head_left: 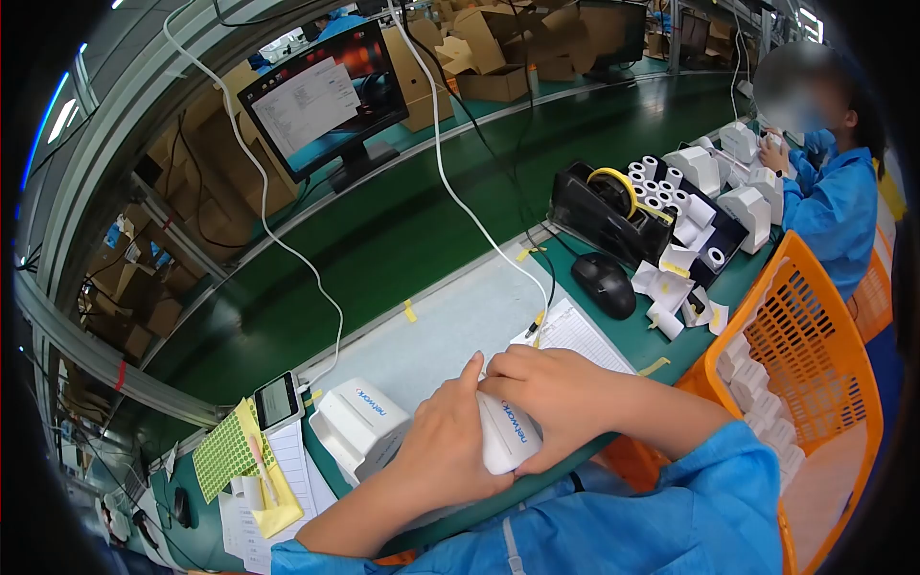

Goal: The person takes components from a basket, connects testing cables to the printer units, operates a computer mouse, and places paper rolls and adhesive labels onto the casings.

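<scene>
A white device (508, 434) with "network" printed in blue is held between both hands near the bench's front edge. My left hand (439, 446) wraps round its left side, the thumb up near the top. On the right side, my right hand (548, 398) grips the device with its fingers bent over the top end. A second white device (359, 422) with the same print stands on the bench just left of my left hand. Beyond the hands lies a printed sheet (578, 337), with a cable end resting at its edge.
A phone (278, 400), yellow and green sticker sheets (227, 454) and papers are at left. At right are a mouse (604, 285), a tape dispenser (606, 213), paper rolls (714, 257) and an orange basket (832, 355) of white devices. A co-worker (824, 192) sits beyond.
</scene>
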A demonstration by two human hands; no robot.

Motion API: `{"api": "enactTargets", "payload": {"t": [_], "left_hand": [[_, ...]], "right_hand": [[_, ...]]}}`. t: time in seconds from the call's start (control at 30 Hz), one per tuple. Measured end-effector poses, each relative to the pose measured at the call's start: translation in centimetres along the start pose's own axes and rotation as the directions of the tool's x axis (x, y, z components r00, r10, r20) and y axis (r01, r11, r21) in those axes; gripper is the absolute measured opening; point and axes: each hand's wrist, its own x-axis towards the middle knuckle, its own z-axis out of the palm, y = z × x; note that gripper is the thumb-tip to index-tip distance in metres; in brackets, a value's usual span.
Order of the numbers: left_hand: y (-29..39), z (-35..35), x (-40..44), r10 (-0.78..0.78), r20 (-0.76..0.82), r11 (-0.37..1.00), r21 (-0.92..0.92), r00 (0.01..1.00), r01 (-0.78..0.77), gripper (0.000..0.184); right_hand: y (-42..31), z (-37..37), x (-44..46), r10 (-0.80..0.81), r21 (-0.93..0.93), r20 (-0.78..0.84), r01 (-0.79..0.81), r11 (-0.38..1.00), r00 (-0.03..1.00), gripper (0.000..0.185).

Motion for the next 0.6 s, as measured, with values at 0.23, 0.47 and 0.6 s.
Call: {"api": "enactTargets", "payload": {"t": [0.23,0.47,0.6], "left_hand": [[0.2,0.5,0.0,0.029,0.025,0.994,0.102,0.999,-0.031,0.119],[0.4,0.1,0.0,-0.055,0.121,0.987,0.155,0.991,0.036,0.117],[0.2,0.5,-0.2,-0.001,0.127,0.973,0.23,0.992,-0.028,0.122]], "right_hand": [[0.4,0.5,-0.4,-0.01,-0.017,-0.075,0.009,1.0,0.997,0.079],[1.2,1.0,0.3,-0.051,-0.035,-0.07,0.049,0.998,0.996,0.078],[1.5,1.2,-0.1,-0.064,0.042,-0.098,0.068,0.997,0.993,0.079]]}}
